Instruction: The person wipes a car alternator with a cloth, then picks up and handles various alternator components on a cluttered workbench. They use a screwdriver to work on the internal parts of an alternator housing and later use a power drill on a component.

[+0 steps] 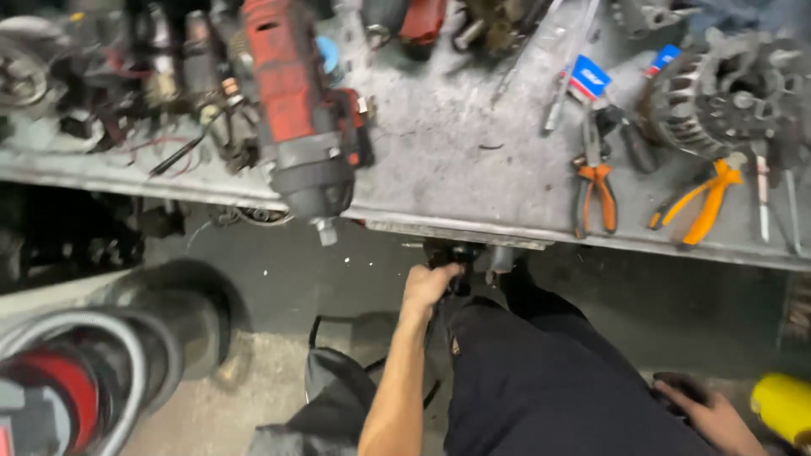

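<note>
Gripping a small black part (457,257) under the bench edge (456,230) at 12 o'clock, left hand (427,285) clenched; right hand (710,414) at 4 o'clock rests flat, loose, on something dark.

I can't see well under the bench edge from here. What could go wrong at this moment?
The red impact wrench lies with its nose past the bench edge; a knock could drop it. The left hand works at a dark part under the edge, partly hidden, so fingers might get pinched. The right hand rests low beside a yellow object, away from the work, giving little support.
</note>
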